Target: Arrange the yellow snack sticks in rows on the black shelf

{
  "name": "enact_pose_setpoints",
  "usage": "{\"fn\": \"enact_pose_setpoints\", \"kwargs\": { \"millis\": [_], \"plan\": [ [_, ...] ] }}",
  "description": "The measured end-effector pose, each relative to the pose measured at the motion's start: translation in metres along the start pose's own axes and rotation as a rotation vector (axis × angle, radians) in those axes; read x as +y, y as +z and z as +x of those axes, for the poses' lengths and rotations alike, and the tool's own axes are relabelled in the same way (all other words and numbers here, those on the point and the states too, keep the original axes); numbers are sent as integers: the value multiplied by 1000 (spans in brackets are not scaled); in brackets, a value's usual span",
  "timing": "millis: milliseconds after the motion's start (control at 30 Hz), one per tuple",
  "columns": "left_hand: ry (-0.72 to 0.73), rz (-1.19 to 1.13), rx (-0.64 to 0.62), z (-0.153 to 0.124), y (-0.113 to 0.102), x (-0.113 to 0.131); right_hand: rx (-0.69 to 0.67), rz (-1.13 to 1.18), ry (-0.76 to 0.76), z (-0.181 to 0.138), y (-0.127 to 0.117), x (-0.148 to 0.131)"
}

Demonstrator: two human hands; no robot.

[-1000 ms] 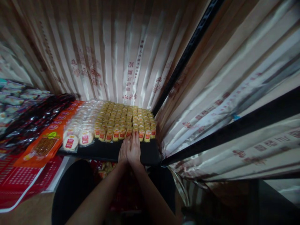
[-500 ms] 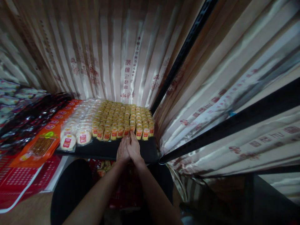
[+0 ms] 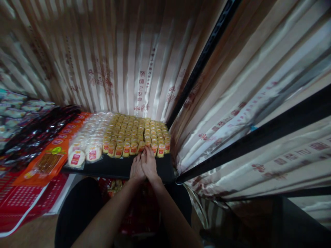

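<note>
Rows of small yellow packaged cakes [image 3: 124, 132] with red labels stand upright on a black shelf [image 3: 108, 167]. My left hand [image 3: 137, 169] and my right hand [image 3: 149, 163] lie close together, thumbs side by side, at the front row's right half. The right hand's stretched fingers touch a front cake. Beside it, the left hand's fingers reach toward the neighbouring one, their tips partly hidden. Neither hand visibly grips anything. A narrow gap runs back between two columns just beyond the hands.
Left of the cakes are round white packaged cakes [image 3: 76, 158], an orange snack bag [image 3: 51, 158] and dark shiny packets [image 3: 38, 127]. A red basket [image 3: 18, 193] with a white handle stands low at left. Printed curtains [image 3: 124, 62] and black metal bars [image 3: 253, 136] close in behind and right.
My hands have drawn slightly back and down from the front row, staying together. The view has shifted a little, and the gap between the cake columns shows more clearly.
</note>
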State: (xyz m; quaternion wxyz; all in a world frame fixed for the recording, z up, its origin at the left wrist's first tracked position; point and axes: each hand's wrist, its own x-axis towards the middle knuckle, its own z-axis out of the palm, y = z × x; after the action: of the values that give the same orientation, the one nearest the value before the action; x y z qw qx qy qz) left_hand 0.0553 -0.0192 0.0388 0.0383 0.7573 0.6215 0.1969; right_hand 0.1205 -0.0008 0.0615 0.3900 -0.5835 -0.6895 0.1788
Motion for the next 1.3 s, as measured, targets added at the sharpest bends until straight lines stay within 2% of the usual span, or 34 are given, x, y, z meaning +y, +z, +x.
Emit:
{"fn": "enact_pose_setpoints", "kwargs": {
  "millis": [133,300,467,733,967,1167,1300],
  "plan": [
    [2,17,-30,0,-4,2,-8,5,-62,6,-5,-9],
    [-15,26,-36,-1,-5,3,-1,26,53,35,-7,-14],
    [5,15,64,-4,4,-1,-34,68,108,55,1,-17],
    [114,3,178,-7,6,-5,-117,-28,130,59,-6,-24],
    [151,28,173,-7,5,-4,-176,-128,82,60,-16,-27],
    [163,39,178,-7,9,-4,-172,-136,58,59,-20,-27],
    [282,38,176,-3,2,-10,-142,-116,59,57,-22,-24]
  ]
}}
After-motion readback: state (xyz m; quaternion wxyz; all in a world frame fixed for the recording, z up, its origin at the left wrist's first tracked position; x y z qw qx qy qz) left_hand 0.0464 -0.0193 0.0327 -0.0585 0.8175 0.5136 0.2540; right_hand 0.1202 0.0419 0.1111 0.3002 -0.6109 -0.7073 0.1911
